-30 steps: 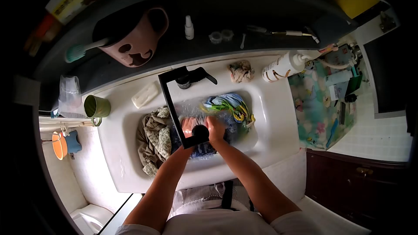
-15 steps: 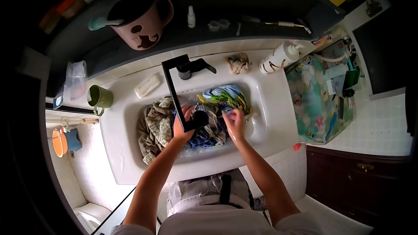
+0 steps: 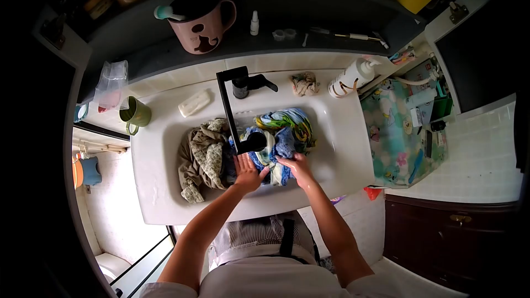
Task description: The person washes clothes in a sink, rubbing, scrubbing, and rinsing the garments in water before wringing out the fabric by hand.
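My left hand (image 3: 248,174) lies on the laundry in the white washbasin (image 3: 345,165), fingers spread and thumb out to the right. Beside it, my right hand (image 3: 298,169) has its fingers closed on a blue patterned cloth (image 3: 284,143), partly hidden by the hand. A brown-and-beige floral garment (image 3: 204,157) is bunched at the basin's left. Behind my right hand lies a bright cloth (image 3: 287,118) in light blue, green and yellow. The black faucet (image 3: 231,116) reaches over the laundry and hides part of it.
A bar of soap (image 3: 195,103), a green mug (image 3: 136,115), a crumpled cloth (image 3: 305,84) and a white pump bottle (image 3: 351,78) stand around the basin rim. Above, a dark shelf (image 3: 259,47) carries a pink mug (image 3: 200,32) and a small white bottle (image 3: 254,24).
My left hand has come out from behind the faucet, toward me and right, and its fingers are spread. The blue cloth is bunched higher beside my right hand. The view has shifted slightly.
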`<state>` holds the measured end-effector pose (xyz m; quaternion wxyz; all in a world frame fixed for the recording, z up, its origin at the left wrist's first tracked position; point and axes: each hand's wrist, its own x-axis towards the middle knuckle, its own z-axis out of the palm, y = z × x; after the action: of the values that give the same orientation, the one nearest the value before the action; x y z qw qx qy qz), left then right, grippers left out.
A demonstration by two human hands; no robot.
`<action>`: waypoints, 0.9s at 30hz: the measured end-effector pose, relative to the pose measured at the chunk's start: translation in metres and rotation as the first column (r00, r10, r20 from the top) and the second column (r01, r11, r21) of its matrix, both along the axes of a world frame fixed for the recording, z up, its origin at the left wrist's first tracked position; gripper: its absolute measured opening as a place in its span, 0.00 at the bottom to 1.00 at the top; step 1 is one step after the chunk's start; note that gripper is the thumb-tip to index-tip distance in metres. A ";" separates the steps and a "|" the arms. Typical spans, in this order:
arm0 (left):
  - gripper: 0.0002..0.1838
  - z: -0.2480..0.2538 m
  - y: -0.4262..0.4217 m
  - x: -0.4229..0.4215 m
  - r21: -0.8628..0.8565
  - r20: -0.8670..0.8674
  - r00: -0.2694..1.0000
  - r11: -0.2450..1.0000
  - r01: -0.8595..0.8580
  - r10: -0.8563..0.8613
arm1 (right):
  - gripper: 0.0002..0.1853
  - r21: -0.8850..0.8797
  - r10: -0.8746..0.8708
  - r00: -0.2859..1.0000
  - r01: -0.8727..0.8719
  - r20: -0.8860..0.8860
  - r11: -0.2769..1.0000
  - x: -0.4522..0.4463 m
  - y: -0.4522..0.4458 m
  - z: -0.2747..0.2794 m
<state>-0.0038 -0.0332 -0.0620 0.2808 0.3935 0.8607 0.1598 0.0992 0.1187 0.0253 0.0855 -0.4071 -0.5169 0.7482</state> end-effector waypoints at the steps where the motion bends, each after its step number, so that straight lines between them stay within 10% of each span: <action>1: 0.53 -0.004 0.004 0.006 0.041 0.015 0.999 0.999 -0.029 0.029 | 0.08 0.010 0.011 0.997 -0.011 -0.070 1.000 -0.005 -0.005 0.011; 5: 0.46 -0.051 0.002 0.016 0.176 0.035 0.997 0.982 0.064 -0.071 | 0.06 0.073 0.142 0.974 -0.131 -0.175 0.989 -0.030 -0.024 0.022; 8: 0.35 -0.065 -0.028 -0.012 0.140 0.282 0.944 0.981 0.136 -0.171 | 0.11 0.629 0.376 0.910 -0.397 0.174 0.668 -0.050 -0.043 0.018; 11: 0.23 0.053 -0.062 -0.042 0.204 0.354 0.907 0.965 0.164 -0.229 | 0.11 0.787 0.385 0.853 -0.493 0.352 0.371 -0.072 -0.078 0.002; 14: 0.15 0.142 -0.067 -0.050 -0.266 0.286 0.948 0.962 -0.060 0.138 | 0.07 0.784 0.446 0.779 -0.576 0.441 0.231 -0.079 -0.099 -0.038; 15: 0.14 0.148 -0.067 -0.051 -0.108 0.194 0.971 0.987 -0.120 0.139 | 0.07 0.801 0.464 0.767 -0.572 0.444 0.179 -0.080 -0.105 -0.044; 19: 0.13 0.143 -0.036 -0.055 0.481 -0.257 0.944 0.874 -0.059 0.206 | 0.07 0.850 0.523 0.793 -0.479 0.312 0.220 -0.073 -0.115 -0.046; 24: 0.21 0.046 0.025 -0.072 0.516 -0.389 0.920 0.838 0.175 0.047 | 0.11 0.646 0.709 0.637 -0.684 0.303 0.338 -0.045 -0.095 -0.013; 27: 0.23 0.057 0.040 -0.069 0.490 -0.244 0.963 0.871 0.024 0.111 | 0.11 0.433 0.824 0.546 -0.786 0.150 0.442 -0.039 -0.043 -0.006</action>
<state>-0.0727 0.0068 -0.0051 0.0512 0.4496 0.8307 0.3245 0.0600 0.0755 0.0189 -0.1667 -0.0492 -0.8016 0.5720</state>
